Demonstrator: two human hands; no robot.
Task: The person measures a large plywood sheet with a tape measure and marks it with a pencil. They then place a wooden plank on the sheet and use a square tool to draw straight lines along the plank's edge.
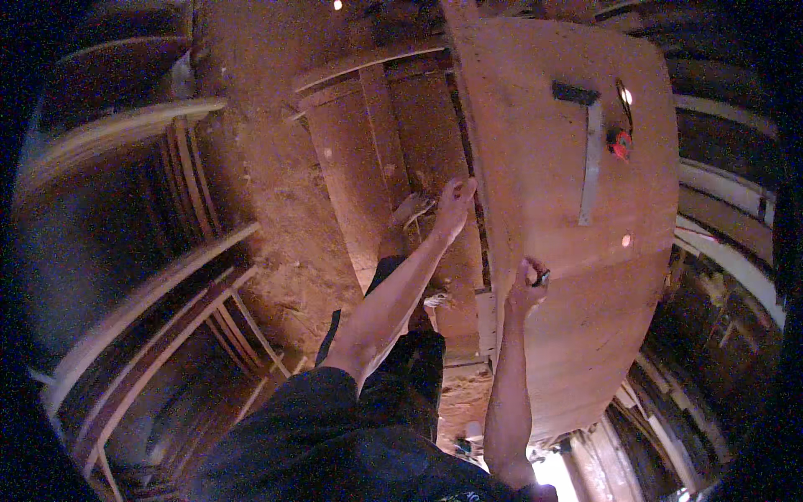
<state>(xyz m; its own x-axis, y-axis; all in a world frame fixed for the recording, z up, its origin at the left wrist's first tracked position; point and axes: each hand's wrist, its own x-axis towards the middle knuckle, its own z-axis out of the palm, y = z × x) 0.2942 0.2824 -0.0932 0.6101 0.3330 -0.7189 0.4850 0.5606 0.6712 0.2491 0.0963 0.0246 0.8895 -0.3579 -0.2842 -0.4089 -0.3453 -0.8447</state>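
A broad wooden panel (577, 276) spans the right side like a worktop. My right hand (527, 286) is over its left part, fingers curled around a small dark object (542, 277) whose kind I cannot make out. Beside the panel's left edge, my left hand (456, 201) is closed with its fingers curled; anything inside is hidden. Farther up on the panel lies a try square (590, 163) with a dark stock and a grey metal blade. Right of it rests a red object (620, 144) with a black strap, perhaps a tape measure.
Wooden frames and long timber strips (159, 314) line the left side. Below me, boards (376, 125) lie on a dusty brown floor (284, 217), with my feet on them. More timber (711, 201) is stacked beyond the panel's right edge.
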